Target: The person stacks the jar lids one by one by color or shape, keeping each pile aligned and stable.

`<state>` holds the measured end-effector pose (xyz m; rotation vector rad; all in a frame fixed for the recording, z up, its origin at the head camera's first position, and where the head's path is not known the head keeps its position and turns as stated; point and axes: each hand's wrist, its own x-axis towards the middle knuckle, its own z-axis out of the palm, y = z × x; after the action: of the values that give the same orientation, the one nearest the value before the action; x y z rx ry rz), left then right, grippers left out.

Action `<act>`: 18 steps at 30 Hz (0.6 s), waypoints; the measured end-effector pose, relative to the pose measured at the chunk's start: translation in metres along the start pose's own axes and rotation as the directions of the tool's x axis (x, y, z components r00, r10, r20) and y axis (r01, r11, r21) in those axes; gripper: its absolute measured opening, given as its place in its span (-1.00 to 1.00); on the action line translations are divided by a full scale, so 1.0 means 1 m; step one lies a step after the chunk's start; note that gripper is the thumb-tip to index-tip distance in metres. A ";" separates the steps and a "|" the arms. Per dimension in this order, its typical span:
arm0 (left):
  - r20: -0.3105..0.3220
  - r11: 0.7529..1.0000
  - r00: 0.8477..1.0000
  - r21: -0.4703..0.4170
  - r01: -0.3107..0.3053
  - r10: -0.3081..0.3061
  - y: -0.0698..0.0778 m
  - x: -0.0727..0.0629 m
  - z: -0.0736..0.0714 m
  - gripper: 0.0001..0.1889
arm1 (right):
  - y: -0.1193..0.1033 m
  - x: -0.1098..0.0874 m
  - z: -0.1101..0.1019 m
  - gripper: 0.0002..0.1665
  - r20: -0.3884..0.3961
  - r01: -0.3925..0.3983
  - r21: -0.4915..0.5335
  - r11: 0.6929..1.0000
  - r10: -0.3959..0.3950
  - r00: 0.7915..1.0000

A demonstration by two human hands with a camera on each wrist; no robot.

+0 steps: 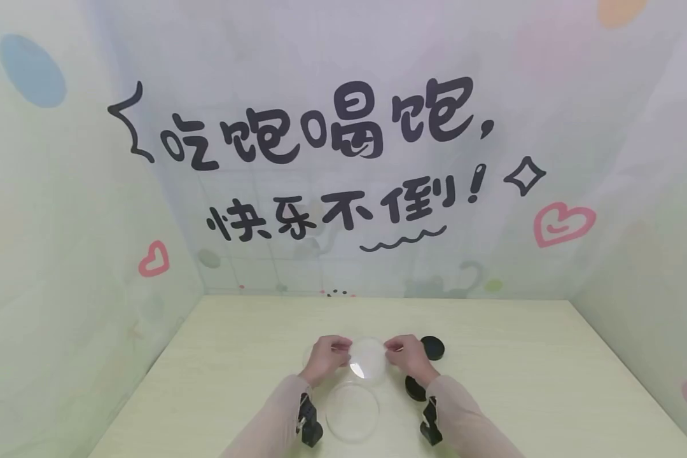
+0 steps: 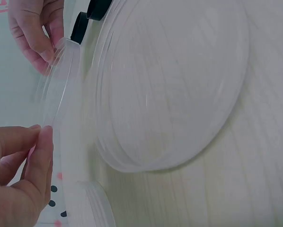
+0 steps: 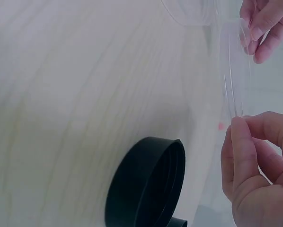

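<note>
A clear round plastic lid (image 1: 368, 357) is held up above the table between both hands. My left hand (image 1: 326, 359) pinches its left edge between thumb and fingers. At the opposite edge, my right hand (image 1: 410, 357) pinches it the same way. In the left wrist view the held lid (image 2: 61, 90) appears nearly edge-on, with thin ridges along its rim. Nearer to me on the table lies a larger clear round lid (image 1: 352, 412). Another clear round piece (image 2: 95, 205) lies beside the left hand, mostly hidden in the head view.
Two black round caps lie by the right arm: one black cap (image 1: 433, 348) beyond the right hand, another black cap (image 1: 415, 388) partly behind the wrist. The pale wood-grain table (image 1: 223, 356) ends at a printed cloth backdrop (image 1: 343, 267), with cloth sides left and right.
</note>
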<state>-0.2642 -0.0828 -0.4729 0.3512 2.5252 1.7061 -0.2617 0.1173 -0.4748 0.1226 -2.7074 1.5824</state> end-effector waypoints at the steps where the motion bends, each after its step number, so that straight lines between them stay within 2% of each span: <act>1: 0.002 1.000 1.000 -0.006 0.005 -0.005 0.000 0.000 -0.001 -0.73 | -0.001 -0.001 0.000 -0.82 0.002 -0.004 0.006 1.000 0.004 1.000; 9: 0.038 0.998 0.998 -0.025 0.055 -0.054 -0.001 -0.005 -0.005 -0.71 | -0.005 -0.007 0.001 -0.81 0.049 -0.013 0.018 1.000 0.012 0.999; 18: 0.124 0.998 0.991 -0.022 0.052 -0.049 -0.001 -0.015 -0.013 -0.69 | -0.007 -0.018 0.002 -0.81 0.118 0.042 0.017 0.999 -0.044 0.992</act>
<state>-0.2519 -0.0983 -0.4702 0.3754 2.4029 1.6421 -0.2431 0.1136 -0.4706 0.2817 -2.7596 1.6329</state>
